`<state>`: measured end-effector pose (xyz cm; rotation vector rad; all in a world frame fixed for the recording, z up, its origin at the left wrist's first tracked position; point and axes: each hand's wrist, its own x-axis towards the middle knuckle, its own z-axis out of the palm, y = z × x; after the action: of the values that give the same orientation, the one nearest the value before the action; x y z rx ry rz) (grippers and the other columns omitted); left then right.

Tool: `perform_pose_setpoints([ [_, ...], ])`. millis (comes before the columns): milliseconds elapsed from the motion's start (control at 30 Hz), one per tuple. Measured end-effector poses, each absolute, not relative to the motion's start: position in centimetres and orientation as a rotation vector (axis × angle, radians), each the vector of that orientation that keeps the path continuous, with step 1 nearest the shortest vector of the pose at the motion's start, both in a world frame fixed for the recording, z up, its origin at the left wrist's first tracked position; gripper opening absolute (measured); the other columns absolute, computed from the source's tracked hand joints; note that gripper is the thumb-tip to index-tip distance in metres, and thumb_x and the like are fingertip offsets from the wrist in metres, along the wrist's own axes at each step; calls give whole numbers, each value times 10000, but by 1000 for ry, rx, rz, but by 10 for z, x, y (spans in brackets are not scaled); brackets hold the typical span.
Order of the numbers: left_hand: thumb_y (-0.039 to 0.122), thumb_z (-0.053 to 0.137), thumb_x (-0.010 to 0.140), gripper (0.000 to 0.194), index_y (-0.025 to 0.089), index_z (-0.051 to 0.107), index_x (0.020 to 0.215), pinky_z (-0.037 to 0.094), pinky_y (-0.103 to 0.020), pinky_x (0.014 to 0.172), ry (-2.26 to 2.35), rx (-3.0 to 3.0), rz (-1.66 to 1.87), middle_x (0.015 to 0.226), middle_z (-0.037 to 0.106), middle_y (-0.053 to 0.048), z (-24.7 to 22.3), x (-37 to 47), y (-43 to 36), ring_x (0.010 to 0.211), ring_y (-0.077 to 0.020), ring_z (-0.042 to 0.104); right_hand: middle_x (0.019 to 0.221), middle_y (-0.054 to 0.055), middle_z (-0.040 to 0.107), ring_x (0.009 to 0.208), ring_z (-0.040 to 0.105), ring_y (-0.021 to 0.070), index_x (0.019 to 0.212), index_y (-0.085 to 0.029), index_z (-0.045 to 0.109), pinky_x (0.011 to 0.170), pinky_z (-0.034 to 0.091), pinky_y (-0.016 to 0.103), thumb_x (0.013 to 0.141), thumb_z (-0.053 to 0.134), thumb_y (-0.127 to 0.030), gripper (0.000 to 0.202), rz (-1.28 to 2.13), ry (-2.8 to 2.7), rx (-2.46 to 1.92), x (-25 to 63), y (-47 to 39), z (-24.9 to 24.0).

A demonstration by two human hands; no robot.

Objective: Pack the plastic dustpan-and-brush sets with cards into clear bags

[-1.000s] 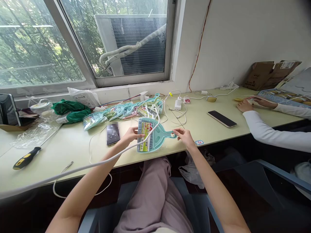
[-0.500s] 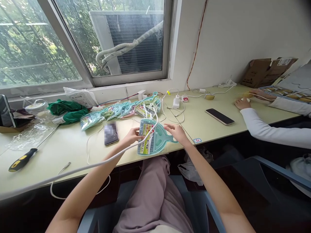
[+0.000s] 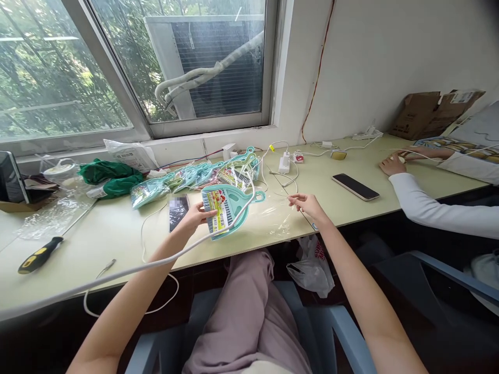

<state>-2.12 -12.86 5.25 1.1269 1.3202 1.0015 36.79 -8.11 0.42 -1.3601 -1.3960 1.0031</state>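
My left hand (image 3: pixel 193 216) is closed on the left edge of a mint-green mini dustpan (image 3: pixel 235 200), thumb over its printed card (image 3: pixel 219 210). A grey bristle strip shows beside the card, and the looped handle points right. Off to the right, my right hand (image 3: pixel 306 203) pinches a clear plastic bag (image 3: pixel 277 221), which spreads thinly between the dustpan and that hand. The bag is hard to see against the table. A white cable crosses in front of the dustpan. Behind lies a row of wrapped mint-green dustpans (image 3: pixel 198 174).
A phone (image 3: pixel 178 212) lies left of the dustpan, another phone (image 3: pixel 355 186) to the right. A screwdriver (image 3: pixel 41 254) is at the far left, near green cloth (image 3: pixel 111 179). White chargers (image 3: pixel 284 163) stand behind. A co-worker's hand (image 3: pixel 393 164) rests on the table at right.
The dustpan has moved left and slightly up with my left hand. My right hand has gone right, away from the handle, drawing the clear bag off the dustpan.
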Motion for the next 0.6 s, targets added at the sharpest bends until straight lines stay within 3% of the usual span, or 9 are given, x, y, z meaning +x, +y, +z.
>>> perform_pose_setpoints([
  [133, 187, 876, 532, 539, 139, 633, 1011, 581, -312, 776, 1305, 927, 1166, 1009, 716, -106, 36, -26, -118, 886, -226, 697, 686, 42, 665, 460, 395, 61, 929, -132, 693, 435, 324, 224, 654, 721, -526, 481, 1066, -1413, -1379, 374, -86, 16],
  [367, 138, 800, 669, 402, 158, 593, 1013, 584, -263, 777, 1272, 755, 1286, 1036, 698, -84, 19, -23, -104, 901, -179, 691, 605, -19, 543, 478, 354, 58, 959, -131, 708, 416, 257, 208, 582, 788, -489, 526, 1290, -1564, -1402, 393, -93, 12],
  [600, 103, 783, 677, 403, 118, 593, 1032, 583, -243, 673, 1181, 727, 1286, 980, 707, -102, 16, -26, -100, 795, -176, 698, 580, -18, 528, 465, 373, 68, 933, -137, 715, 406, 268, 208, 567, 779, -544, 551, 1047, -1446, -1521, 435, -88, 14],
])
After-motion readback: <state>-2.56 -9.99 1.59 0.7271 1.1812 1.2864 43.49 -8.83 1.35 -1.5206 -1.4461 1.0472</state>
